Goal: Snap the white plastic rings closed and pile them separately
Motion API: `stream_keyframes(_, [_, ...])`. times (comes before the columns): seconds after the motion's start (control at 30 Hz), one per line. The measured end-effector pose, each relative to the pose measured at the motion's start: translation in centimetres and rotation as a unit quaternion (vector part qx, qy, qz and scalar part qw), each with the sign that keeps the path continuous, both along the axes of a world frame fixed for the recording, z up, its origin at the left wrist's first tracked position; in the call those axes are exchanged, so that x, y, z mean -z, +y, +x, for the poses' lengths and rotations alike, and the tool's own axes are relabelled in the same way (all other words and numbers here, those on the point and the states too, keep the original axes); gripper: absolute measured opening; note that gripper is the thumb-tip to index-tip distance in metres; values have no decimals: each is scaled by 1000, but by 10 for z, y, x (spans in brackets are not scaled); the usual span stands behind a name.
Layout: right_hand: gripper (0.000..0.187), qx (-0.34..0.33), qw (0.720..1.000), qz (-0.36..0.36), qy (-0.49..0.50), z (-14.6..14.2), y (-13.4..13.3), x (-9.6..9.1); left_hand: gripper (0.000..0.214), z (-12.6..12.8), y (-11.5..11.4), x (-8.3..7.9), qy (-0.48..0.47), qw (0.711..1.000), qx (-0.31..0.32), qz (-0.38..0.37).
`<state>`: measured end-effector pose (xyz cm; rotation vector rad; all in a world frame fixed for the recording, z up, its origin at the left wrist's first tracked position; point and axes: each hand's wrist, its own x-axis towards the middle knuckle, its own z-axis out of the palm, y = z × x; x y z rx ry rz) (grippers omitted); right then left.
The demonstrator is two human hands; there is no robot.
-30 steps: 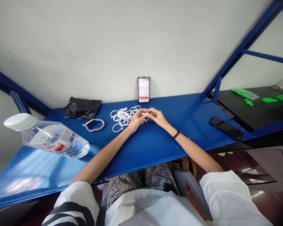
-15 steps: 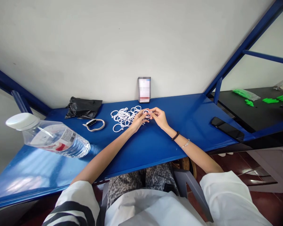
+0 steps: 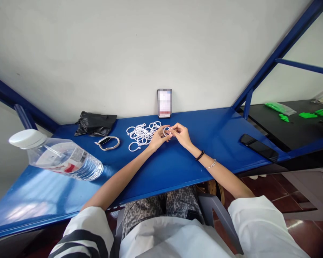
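Observation:
Between my two hands, above the blue table, is a white plastic ring (image 3: 165, 131). My left hand (image 3: 157, 138) holds the ring's left side, its fingers curled about it. On the ring's right side my right hand (image 3: 181, 133) pinches with thumb and fingertips. Several more white rings (image 3: 142, 133) lie in a loose pile just left of my left hand. Some of the pile is hidden behind that hand. Exactly where the fingers press on the ring is too small to make out.
A phone (image 3: 164, 104) leans on the wall behind my hands. Left on the blue table (image 3: 193, 165) are a water bottle (image 3: 67, 159), a watch (image 3: 107, 142) and a black plastic bag (image 3: 95, 123). Another phone (image 3: 259, 147) lies right. Green pieces (image 3: 308, 115) sit on a black table.
My left fingers have shifted on the ring, and it now faces the camera more openly. The right hand keeps its pinch nearly in place. The pile has not moved.

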<state>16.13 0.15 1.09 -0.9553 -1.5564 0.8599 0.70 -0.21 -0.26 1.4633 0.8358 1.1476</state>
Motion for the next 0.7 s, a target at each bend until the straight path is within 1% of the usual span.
stream_keyframes(0.1, [35, -1, 1000, -4, 9, 0, 1, 0, 62, 1, -3, 0, 11, 999, -47, 13])
stream_keyframes(0.23, [36, -11, 999, -22, 43, -2, 2, 0, 57, 4, -10, -1, 32, 990, -124, 53])
stream_keyframes(0.33, [35, -23, 998, -35, 52, -2, 3, 0, 54, 4, -12, -1, 45, 982, -164, 84])
stream_keyframes(0.4, [35, -39, 998, -36, 42, -1, 3, 1, 53, 4, -13, -1, 42, 977, -185, 98])
stream_keyframes(0.47, [37, -53, 998, -31, 22, 0, 3, 2, 53, 3, -13, -1, 37, 974, -199, 100])
stream_keyframes(0.53, [36, -53, 998, -20, 0, 0, 3, 1, 53, 3, -13, -2, 38, 974, -203, 97])
stream_keyframes(0.7, [29, -17, 999, 0, -29, 0, 0, -2, 54, 2, -15, -3, 57, 972, -197, 114])
